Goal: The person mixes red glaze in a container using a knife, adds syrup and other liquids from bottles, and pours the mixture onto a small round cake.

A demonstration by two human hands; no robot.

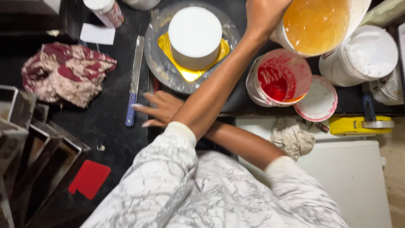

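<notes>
Overhead, a person in a marbled grey-and-white top crossed both forearms over a dark worktop; the left hand [265, 14], at the top centre of the frame, gripped the rim of a tilted tub of orange liquid [316, 25]; the right hand [158, 109], at centre left, lay with fingers spread and released, holding nothing, just beside a blue-handled palette knife [134, 80]; above it a white cake [195, 36] stood on a gold board on a grey turntable [158, 63]; a tub of red colouring [278, 78] sat at centre right; a stained cloth [65, 71] lay at upper left
</notes>
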